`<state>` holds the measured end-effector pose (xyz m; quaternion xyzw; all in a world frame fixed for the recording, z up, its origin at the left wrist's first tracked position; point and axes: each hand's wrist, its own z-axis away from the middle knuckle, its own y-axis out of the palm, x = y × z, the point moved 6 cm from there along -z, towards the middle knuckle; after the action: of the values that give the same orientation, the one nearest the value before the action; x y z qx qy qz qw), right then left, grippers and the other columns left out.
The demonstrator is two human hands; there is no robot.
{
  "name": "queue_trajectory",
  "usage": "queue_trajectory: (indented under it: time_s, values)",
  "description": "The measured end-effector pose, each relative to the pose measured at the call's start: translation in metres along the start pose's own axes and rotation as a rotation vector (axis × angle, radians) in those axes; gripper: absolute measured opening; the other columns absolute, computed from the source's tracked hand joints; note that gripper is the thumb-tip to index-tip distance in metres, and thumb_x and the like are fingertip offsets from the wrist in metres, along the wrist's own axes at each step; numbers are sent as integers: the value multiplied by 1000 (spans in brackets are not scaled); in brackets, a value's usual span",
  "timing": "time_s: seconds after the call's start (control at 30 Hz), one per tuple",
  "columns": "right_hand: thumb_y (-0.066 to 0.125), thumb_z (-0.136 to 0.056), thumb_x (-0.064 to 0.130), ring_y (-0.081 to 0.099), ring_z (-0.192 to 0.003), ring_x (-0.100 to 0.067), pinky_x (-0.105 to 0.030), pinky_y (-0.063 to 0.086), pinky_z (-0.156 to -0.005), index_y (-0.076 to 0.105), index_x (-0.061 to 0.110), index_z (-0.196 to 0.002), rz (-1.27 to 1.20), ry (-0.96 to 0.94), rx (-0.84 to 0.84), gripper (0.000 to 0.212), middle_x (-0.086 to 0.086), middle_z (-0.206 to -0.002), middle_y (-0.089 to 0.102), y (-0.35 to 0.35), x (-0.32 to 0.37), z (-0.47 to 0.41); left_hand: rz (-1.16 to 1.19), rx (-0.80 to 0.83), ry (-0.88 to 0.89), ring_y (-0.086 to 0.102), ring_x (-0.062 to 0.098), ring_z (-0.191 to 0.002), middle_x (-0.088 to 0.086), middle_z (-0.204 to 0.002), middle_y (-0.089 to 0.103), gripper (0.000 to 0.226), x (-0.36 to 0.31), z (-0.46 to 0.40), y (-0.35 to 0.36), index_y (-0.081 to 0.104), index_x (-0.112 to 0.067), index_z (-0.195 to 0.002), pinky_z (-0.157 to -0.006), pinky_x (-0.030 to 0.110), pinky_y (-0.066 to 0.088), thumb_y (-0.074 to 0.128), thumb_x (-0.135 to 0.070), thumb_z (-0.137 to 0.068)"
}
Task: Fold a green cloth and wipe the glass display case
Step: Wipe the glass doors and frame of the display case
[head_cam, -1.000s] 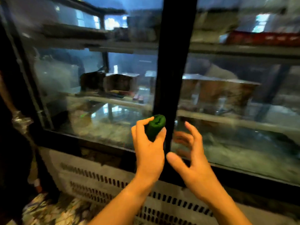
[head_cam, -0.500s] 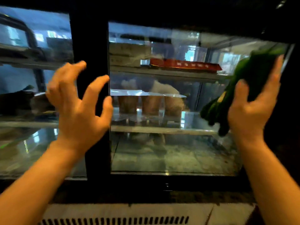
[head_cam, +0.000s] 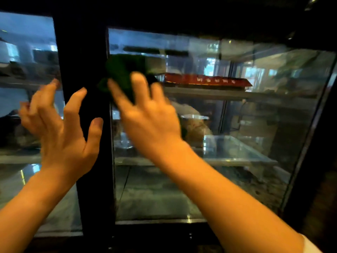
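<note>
The green cloth (head_cam: 124, 70) is bunched against the upper left corner of the right glass pane (head_cam: 237, 143) of the display case. My right hand (head_cam: 145, 114) presses flat on the cloth, fingers spread over it, motion-blurred. My left hand (head_cam: 60, 125) hovers open in front of the black vertical frame post (head_cam: 82, 70), fingers apart, holding nothing. Part of the cloth is hidden behind my right hand.
Inside the case, a red tray (head_cam: 207, 81) lies on the upper shelf and pale containers (head_cam: 193, 123) stand on the middle shelf. A left glass pane (head_cam: 27, 88) sits beyond the post. A dark frame (head_cam: 164, 11) borders the top and right.
My right hand has swept the cloth from the pane's upper right corner across to its upper left. My left hand stays near the post, barely moved.
</note>
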<state>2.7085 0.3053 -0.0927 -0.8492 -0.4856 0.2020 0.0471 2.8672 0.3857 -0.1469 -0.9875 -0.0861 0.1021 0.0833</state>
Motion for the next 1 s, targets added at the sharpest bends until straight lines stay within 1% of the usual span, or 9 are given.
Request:
queue_trajectory:
  time_s: [0.1, 0.17, 0.23, 0.33, 0.47, 0.57, 0.7, 0.87, 1.0]
  values:
    - [33, -96, 17, 50, -99, -39, -49, 55, -64, 50, 25, -145, 34, -1, 50, 53, -18, -140, 50, 4, 5, -1, -54, 18, 30, 33, 34, -142, 8, -157, 28, 67, 42, 5, 22, 19, -40, -152, -107, 63, 32, 39, -56, -90]
    - [41, -97, 18, 51, -102, -40, -47, 56, -64, 48, 26, -146, 71, 16, 54, 50, -20, -141, 42, -3, -15, -5, -253, 51, -60, 29, 30, -145, 1, -159, 26, 80, 83, -5, 38, 23, -38, -153, -111, 63, 26, 42, -65, -80]
    - [54, -96, 21, 55, -101, -43, -45, 56, -59, 52, 27, -143, 128, 98, 9, 48, -20, -138, 49, -20, -56, -13, -446, 65, -170, 20, 29, -149, -2, -161, 23, 92, 116, -10, 50, 24, -41, -152, -116, 57, 15, 38, -73, -68]
    - [56, -96, 28, 54, -102, -50, -51, 54, -61, 51, 25, -144, 201, 226, -2, 48, -25, -137, 50, -48, -126, -10, -266, 131, -199, 22, 23, -149, -1, -162, 20, 85, 137, 16, 68, 21, -35, -154, -115, 52, 28, 43, -64, -78]
    - [46, -99, 39, 46, -117, -51, -57, 51, -79, 43, 24, -149, 257, 390, -1, 52, -28, -141, 40, -76, -195, 27, -324, 0, -126, 25, 25, -146, -5, -161, 22, 82, 82, 3, 42, 22, -40, -152, -115, 55, 23, 39, -67, -77]
    - [41, -101, 45, 44, -116, -52, -57, 47, -84, 41, 19, -149, 267, 556, -69, 55, -31, -140, 38, -85, -212, 43, -232, -130, 74, 36, 43, -134, 7, -159, 22, 68, 4, -2, 7, 30, -32, -151, -109, 64, 27, 42, -55, -88]
    - [38, -102, 49, 45, -111, -54, -58, 49, -73, 44, 20, -147, 193, 484, -99, 54, -31, -137, 41, -65, -157, 17, -255, -151, 120, 33, 42, -132, 32, -144, 38, 51, -42, 0, -16, 45, -15, -137, -108, 65, 23, 42, -40, -93]
    - [45, -100, 36, 53, -98, -48, -37, 33, -55, 50, 24, -145, 113, 211, -83, 47, -26, -133, 49, -29, -57, -46, -211, -108, 91, 36, 44, -131, 31, -143, 41, 47, -39, -1, -17, 44, -18, -138, -105, 67, 26, 37, -37, -95]
    - [45, -98, 35, 54, -96, -41, -36, 32, -53, 47, 23, -146, 147, 137, -37, 50, -20, -132, 50, -9, -8, -72, -194, -119, 129, 36, 44, -132, 31, -142, 41, 45, -38, -1, -17, 43, -18, -139, -107, 66, 25, 34, -36, -99]
